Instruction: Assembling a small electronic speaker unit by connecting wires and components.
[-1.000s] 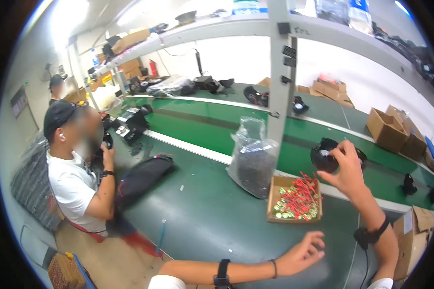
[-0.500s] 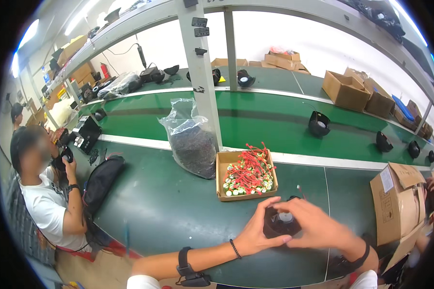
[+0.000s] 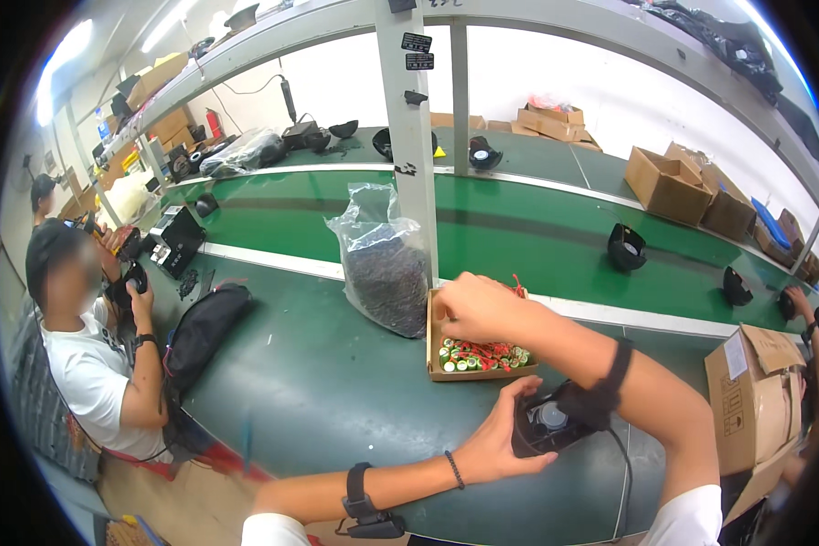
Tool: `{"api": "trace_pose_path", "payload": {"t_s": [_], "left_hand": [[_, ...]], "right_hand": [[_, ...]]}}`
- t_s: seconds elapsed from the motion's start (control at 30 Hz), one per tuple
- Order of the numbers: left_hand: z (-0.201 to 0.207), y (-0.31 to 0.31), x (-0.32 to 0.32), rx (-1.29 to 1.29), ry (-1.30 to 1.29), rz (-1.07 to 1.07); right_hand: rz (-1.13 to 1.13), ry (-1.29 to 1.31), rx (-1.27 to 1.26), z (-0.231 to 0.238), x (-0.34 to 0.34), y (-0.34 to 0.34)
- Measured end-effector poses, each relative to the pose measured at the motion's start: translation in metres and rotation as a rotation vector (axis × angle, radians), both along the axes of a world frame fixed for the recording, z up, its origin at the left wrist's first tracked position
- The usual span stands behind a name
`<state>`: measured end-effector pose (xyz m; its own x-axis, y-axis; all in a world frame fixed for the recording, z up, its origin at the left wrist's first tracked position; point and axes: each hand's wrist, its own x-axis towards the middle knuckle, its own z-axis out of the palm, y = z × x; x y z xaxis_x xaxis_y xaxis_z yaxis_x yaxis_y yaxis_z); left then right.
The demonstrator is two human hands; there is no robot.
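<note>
The left hand (image 3: pixel 496 441) grips a black part (image 3: pixel 548 426) just in front of the tray (image 3: pixel 439 350). The right hand (image 3: pixel 478 308) reaches into the tray, fingers curled over small cells (image 3: pixel 478 357); whether it holds any cannot be told.

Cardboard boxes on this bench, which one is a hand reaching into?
The small open box of red-and-green parts beside the plastic bag; the right hand is inside it. The other boxes sit untouched.

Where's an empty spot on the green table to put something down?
Bare green table lies between the black bag, the plastic sack and the left hand. It is crowded around the small cardboard tray, where the right hand reaches.
</note>
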<state>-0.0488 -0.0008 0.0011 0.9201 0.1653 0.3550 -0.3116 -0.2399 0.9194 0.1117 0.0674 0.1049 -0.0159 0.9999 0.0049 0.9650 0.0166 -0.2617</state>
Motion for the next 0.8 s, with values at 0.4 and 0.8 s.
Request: {"api": "trace_pose_path", "payload": {"t_s": [0.4, 0.8], "left_hand": [[-0.001, 0.001, 0.0, 0.015, -0.004, -0.01], [0.002, 0.001, -0.002, 0.002, -0.012, -0.027]], "right_hand": [[-0.123, -0.219, 0.073, 0.013, -0.013, 0.015], [-0.065, 0.49, 1.238, 0.054, 0.018, -0.064]]}}
